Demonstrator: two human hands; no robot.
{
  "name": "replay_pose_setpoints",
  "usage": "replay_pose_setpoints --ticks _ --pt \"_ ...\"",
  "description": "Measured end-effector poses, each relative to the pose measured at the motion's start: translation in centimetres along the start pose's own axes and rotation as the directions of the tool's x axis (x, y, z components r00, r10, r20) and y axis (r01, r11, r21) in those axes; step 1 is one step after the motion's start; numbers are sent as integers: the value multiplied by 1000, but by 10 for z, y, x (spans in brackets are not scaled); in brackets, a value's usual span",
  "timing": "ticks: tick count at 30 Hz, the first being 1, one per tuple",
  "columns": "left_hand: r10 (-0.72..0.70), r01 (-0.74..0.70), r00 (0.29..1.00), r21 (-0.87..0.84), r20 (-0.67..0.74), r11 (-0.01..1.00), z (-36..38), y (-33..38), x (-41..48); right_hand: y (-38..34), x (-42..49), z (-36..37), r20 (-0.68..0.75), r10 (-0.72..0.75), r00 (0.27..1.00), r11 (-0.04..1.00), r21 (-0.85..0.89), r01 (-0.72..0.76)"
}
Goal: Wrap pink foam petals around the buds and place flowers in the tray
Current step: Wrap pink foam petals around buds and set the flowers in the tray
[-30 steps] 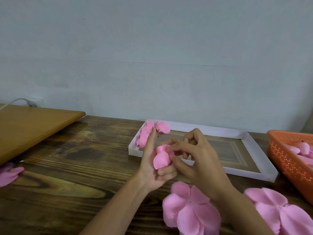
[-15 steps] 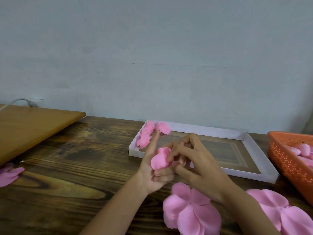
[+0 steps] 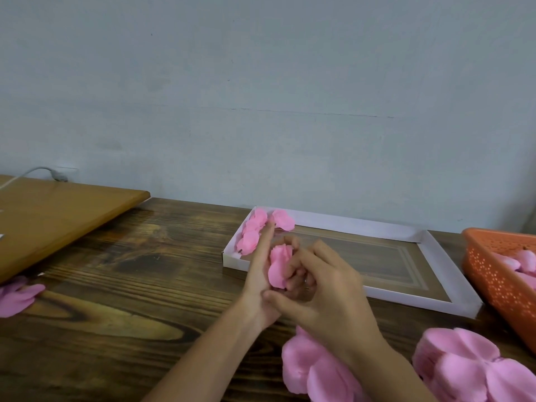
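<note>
A half-wrapped pink foam flower (image 3: pixel 278 266) sits between both my hands above the table, just in front of the white tray (image 3: pixel 441 295). My left hand (image 3: pixel 261 281) cups it from the left with the index finger stretched up. My right hand (image 3: pixel 324 294) closes on it from the right, fingers curled over the petals. The bud inside is hidden. Several finished pink flowers (image 3: pixel 255 230) lie in the tray's far left corner. Two flat pink petal sets (image 3: pixel 313 369) (image 3: pixel 470 364) lie on the table near me.
An orange perforated basket (image 3: pixel 493 274) with pink buds stands at the right edge. A lighter wooden board (image 3: pixel 58 219) lies at the left, with a white cable behind it. More pink petals (image 3: pixel 14 295) lie at the far left edge.
My hands have sunk slightly with the flower. My right fingers have curled further around the petals, pressing them closer to the bud.
</note>
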State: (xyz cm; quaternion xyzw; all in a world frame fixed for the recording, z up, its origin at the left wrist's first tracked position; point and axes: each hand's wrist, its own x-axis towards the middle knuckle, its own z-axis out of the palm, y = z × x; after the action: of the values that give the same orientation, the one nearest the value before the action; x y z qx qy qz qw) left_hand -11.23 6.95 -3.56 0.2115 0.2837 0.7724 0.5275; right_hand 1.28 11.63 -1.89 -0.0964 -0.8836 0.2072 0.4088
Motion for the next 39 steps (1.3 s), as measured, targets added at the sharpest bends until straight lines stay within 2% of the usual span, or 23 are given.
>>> replay_pose_setpoints --ticks 6,12,19,29,34,39 --pt "128 -126 991 67 -26 990 -5 -1 5 -3 -3 7 -154 -22 988 982 -189 -7" --pt "163 -163 987 46 -12 986 -7 0 5 -7 -5 10 -217 -1 976 972 -229 -50" --pt "153 -149 987 63 -58 987 -7 1 4 -7 -5 11 -211 -21 977 965 -259 -35" --pt "196 -195 980 46 -37 980 -7 -1 6 -12 -4 9 -209 -7 978 928 -365 -71" --pt "163 -164 985 -7 -58 986 -4 -5 5 -9 -3 8 -266 -41 963 918 -391 -69" --pt "159 -148 974 79 -161 986 0 -5 5 -6 -2 8 -306 -107 946 920 -392 -23"
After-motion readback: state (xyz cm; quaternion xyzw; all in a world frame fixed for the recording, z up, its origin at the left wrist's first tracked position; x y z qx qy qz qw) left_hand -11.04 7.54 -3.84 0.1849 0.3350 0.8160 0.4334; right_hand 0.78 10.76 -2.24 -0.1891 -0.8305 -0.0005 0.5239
